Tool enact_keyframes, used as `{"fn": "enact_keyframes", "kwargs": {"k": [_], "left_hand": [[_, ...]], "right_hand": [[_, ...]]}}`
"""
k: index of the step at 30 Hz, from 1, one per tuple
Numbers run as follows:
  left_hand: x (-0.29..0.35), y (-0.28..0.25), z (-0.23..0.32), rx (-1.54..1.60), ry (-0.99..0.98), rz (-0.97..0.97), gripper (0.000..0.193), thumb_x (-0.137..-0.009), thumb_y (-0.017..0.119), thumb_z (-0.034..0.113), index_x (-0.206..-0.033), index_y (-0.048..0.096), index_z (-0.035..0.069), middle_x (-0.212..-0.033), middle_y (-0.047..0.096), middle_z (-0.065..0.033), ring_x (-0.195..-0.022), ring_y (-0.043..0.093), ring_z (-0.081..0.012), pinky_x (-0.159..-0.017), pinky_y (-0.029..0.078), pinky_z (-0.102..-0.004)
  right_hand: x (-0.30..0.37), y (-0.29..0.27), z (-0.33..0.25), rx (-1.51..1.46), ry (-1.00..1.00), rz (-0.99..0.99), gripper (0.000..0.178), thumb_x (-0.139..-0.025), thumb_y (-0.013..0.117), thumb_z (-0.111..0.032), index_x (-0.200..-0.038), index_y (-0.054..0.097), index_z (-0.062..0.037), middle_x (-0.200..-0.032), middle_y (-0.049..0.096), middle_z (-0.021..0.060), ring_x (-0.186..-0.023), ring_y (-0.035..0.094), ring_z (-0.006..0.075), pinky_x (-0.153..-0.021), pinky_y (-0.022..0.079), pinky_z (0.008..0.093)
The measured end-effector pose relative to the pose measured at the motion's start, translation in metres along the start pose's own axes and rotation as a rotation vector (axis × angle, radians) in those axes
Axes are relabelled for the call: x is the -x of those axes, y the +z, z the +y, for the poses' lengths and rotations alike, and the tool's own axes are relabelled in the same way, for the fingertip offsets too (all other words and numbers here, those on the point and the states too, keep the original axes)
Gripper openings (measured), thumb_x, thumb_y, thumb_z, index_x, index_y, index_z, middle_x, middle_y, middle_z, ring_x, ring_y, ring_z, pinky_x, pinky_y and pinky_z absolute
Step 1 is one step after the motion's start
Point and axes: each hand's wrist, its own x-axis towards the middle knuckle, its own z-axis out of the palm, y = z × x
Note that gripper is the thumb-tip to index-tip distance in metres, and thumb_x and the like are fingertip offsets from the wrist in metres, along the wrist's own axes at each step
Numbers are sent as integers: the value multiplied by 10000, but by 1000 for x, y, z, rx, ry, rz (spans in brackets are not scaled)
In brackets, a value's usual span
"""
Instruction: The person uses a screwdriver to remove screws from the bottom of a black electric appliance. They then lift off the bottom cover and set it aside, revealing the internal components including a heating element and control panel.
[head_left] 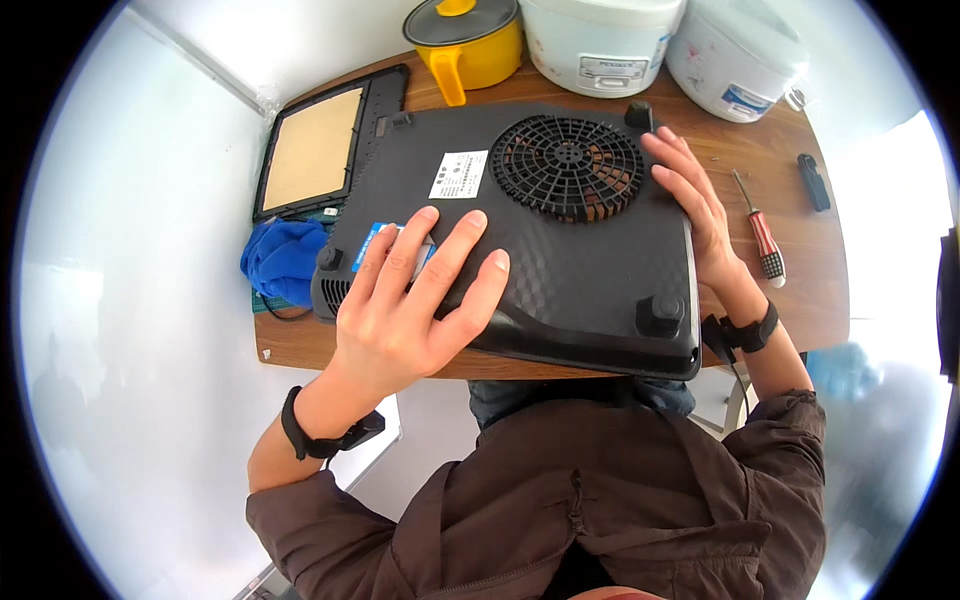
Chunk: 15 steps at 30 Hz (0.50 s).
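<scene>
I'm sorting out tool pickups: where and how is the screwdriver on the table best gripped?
Probably take the screwdriver by its thick handle, from above, fingers closing across it: it lies flat, handle end toward the person, thin shaft pointing away. The right hand is nearer.

Yellow pot (487, 62) (dark-lidded), white tubs (600, 38), blue cloth (282, 260)

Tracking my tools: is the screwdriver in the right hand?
No, the screwdriver lies on the table; the right hand rests against the black appliance.
</scene>
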Motion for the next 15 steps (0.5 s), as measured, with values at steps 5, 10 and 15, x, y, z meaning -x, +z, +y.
{"fn": "enact_keyframes", "kwargs": {"k": [5,10,15], "left_hand": [[-22,2,4,104,46,-94,324,-885,702,64,-1205,659,93,-1231,726,-151,-1095,707,-388,-872,598,-448],[-19,14,7,102,18,-101,333,-875,744,104,-1199,672,131,-1218,731,-102,-1035,712,-344,-844,599,-423],[-18,27,4,190,-7,-104,406,-819,721,31,-1218,678,96,-1212,727,-123,-1043,706,-360,-862,598,-421]], "right_hand": [[14,-1,10,-102,120,96,647,-775,810,-23,-1376,573,-37,-1477,568,204,-1391,517,419,-1173,403,520],[13,-4,-6,-126,126,113,664,-739,836,-35,-1364,611,-59,-1457,580,178,-1312,573,397,-1075,486,455],[29,-18,-27,-124,38,147,668,-699,863,-89,-1321,621,-73,-1387,609,200,-1174,636,377,-962,533,439]]}}
